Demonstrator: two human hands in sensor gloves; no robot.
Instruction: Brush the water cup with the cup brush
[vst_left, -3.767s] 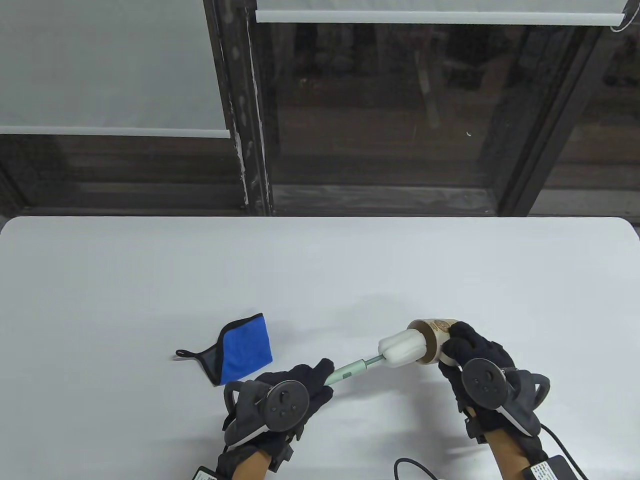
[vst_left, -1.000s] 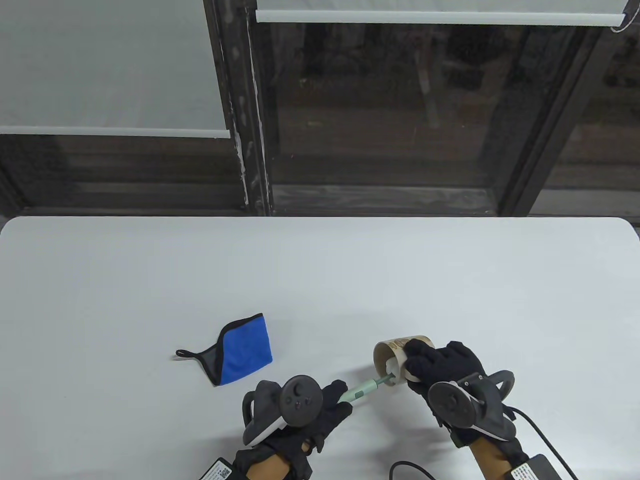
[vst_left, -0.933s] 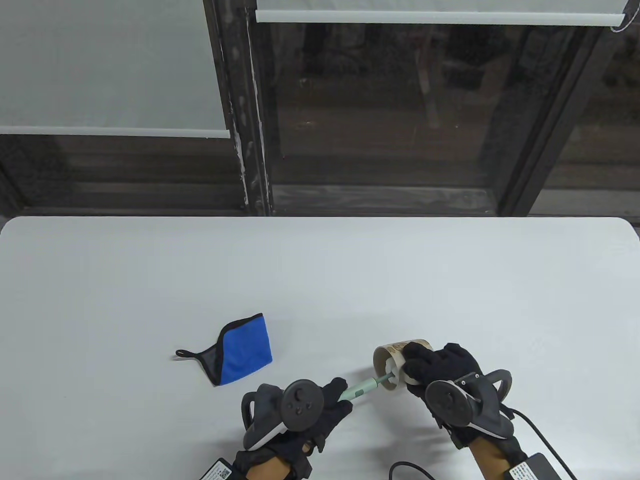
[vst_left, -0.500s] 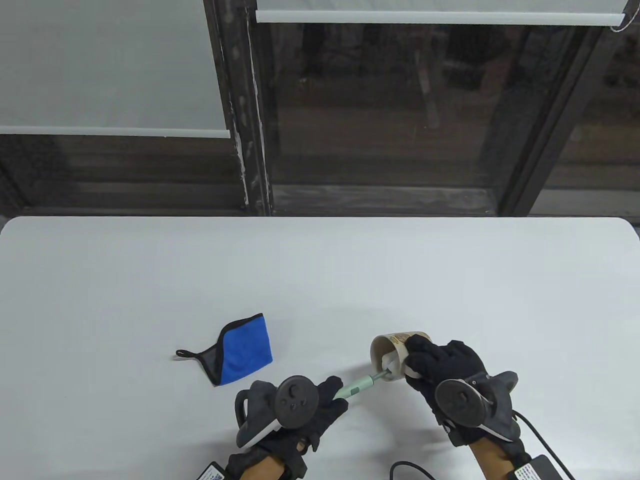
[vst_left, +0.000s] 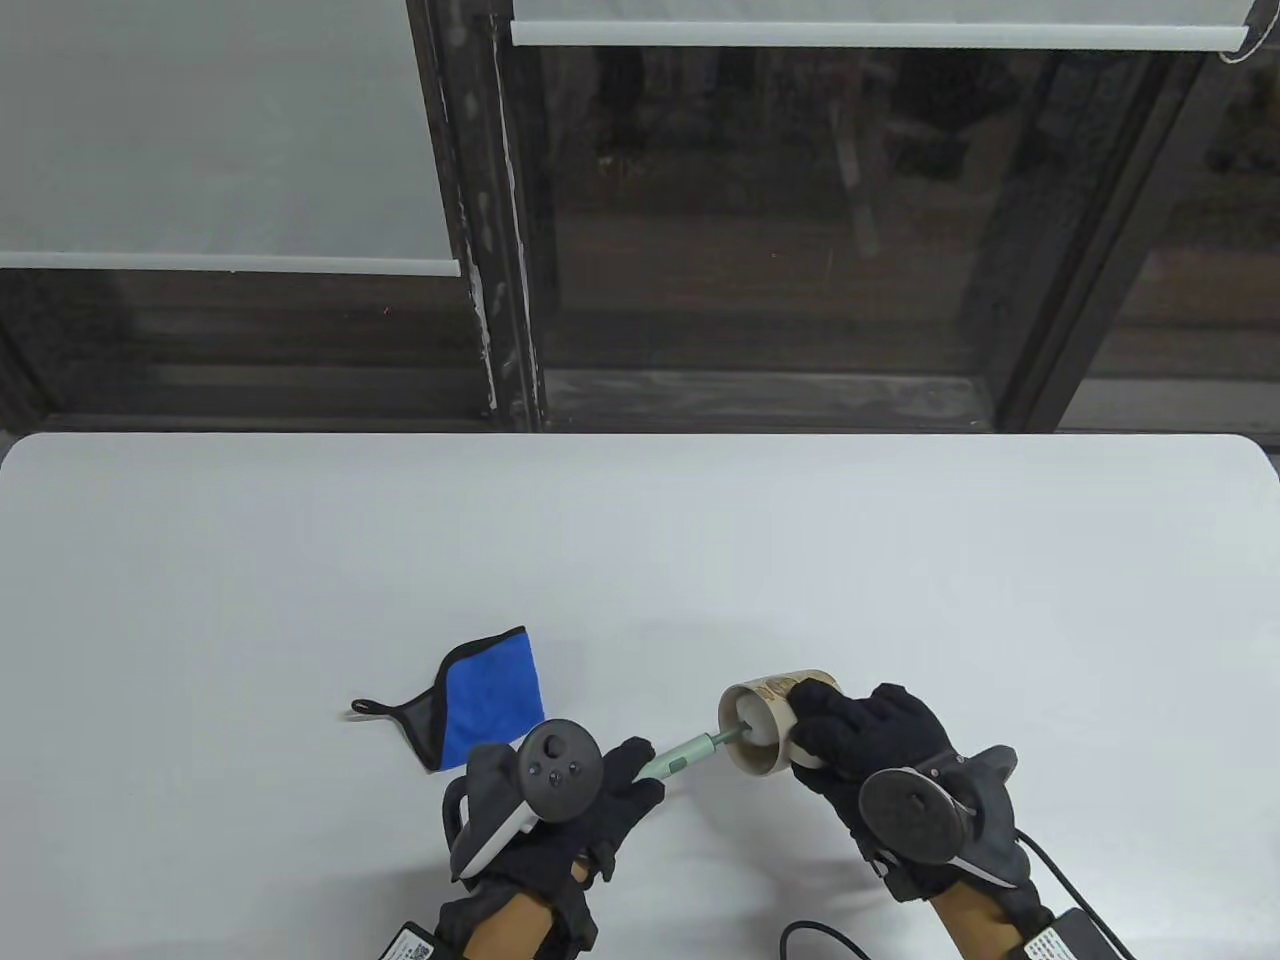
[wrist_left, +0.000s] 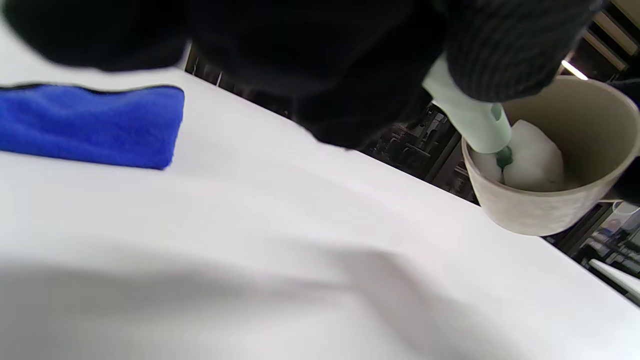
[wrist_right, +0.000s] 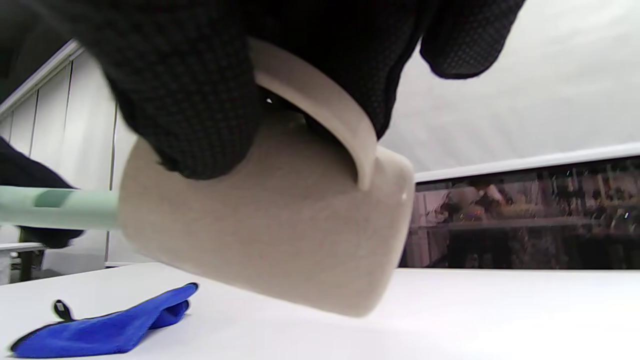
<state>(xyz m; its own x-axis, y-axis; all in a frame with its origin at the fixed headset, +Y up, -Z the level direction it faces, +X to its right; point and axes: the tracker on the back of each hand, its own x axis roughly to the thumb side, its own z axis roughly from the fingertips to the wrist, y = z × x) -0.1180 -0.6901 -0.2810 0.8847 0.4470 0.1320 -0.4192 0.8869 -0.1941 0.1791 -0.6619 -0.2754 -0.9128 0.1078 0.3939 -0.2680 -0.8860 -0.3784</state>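
Observation:
A beige water cup (vst_left: 757, 725) is held on its side above the table, mouth facing left. My right hand (vst_left: 865, 735) grips it around the body and handle; the right wrist view shows the cup (wrist_right: 270, 235) under my gloved fingers (wrist_right: 190, 105). My left hand (vst_left: 610, 790) grips the pale green handle of the cup brush (vst_left: 685, 757). The brush's white sponge head (wrist_left: 532, 160) sits deep inside the cup (wrist_left: 550, 200).
A blue cloth (vst_left: 470, 700) with black trim and a loop lies on the white table (vst_left: 640, 560) just left of my left hand. A black cable (vst_left: 830, 940) runs along the front edge near my right wrist.
Both hands have shifted a little left with the cup and brush. The cup's mouth has turned more toward the camera. 3.8 s ago the sponge head stood mostly outside the cup; now it is deep inside.

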